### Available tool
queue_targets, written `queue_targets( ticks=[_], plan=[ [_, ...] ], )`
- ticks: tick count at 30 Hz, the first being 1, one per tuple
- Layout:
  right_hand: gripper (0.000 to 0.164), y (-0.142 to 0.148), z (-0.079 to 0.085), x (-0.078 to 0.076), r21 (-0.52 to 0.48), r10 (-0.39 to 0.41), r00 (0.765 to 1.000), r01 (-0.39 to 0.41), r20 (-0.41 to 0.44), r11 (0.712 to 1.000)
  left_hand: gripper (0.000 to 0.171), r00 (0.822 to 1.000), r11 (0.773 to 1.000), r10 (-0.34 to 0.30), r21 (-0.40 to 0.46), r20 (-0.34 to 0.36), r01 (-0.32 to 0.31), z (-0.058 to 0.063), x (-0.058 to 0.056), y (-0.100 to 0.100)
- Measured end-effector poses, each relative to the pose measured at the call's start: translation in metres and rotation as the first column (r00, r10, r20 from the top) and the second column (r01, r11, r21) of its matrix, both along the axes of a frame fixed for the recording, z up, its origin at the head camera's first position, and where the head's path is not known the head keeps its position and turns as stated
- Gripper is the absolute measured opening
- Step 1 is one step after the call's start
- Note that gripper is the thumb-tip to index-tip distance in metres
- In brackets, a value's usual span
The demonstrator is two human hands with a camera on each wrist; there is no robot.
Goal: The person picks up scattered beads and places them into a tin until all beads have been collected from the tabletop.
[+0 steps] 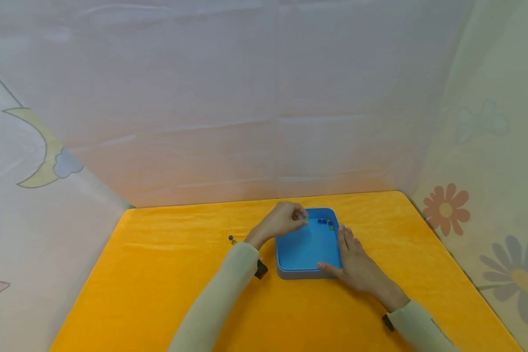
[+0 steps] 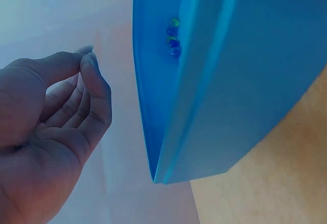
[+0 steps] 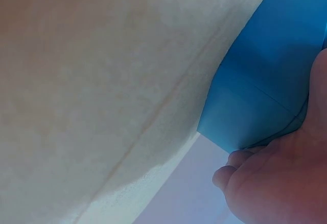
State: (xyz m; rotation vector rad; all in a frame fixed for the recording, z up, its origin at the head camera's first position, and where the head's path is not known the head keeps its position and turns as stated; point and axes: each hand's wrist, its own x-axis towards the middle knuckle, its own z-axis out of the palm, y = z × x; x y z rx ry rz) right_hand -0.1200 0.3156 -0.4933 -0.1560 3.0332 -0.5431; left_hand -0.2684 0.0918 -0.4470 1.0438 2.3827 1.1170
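My left hand [image 1: 286, 218] is over the left back part of a square blue box [image 1: 305, 269]. Its thumb and forefinger pinch a small yellow-green glass marble [image 1: 306, 219], mostly covered by the fingertips. In the left wrist view, thumb and forefinger tips meet and the marble is hidden. Inside the box, several blue marbles [image 1: 322, 222] and green marbles [image 1: 332, 228] lie together in the back right corner. My right hand [image 1: 358, 266] rests against the box's right side, fingers straight along the wall and thumb at the front rim.
A dark blue marble [image 1: 231, 237] and a yellowish marble [image 1: 233, 242] lie on the yellow cloth [image 1: 180, 254], left of the box, close to the left forearm. Pale printed curtains [image 1: 246, 122] stand behind and on both sides of the table.
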Motion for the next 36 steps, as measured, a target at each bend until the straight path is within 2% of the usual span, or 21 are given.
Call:
queue_targets(
  ticks=[8,15,23,36],
  plan=[
    [0.121,0.0,-0.004,-0.002,-0.01,0.005,1.0,-0.005,-0.007,1.0,0.023,0.999,1.0,-0.003,0.008,0.035,0.003,-0.003,-0.005,0.013],
    [0.121,-0.001,0.0,-0.003,0.003,0.001,1.0,-0.001,-0.006,1.0,0.024,0.999,1.0,-0.005,0.024,0.043,0.004,-0.002,-0.009,0.024],
    [0.12,-0.001,-0.001,-0.003,-0.003,-0.002,1.0,0.002,0.001,1.0,0.027,0.993,0.997,-0.055,0.064,0.102,0.049,-0.004,-0.013,0.039],
    [0.12,-0.001,-0.003,-0.002,0.013,-0.004,1.0,0.004,-0.01,1.0,0.025,0.995,0.997,-0.068,0.033,0.078,0.065,-0.013,-0.02,0.05]
  ],
)
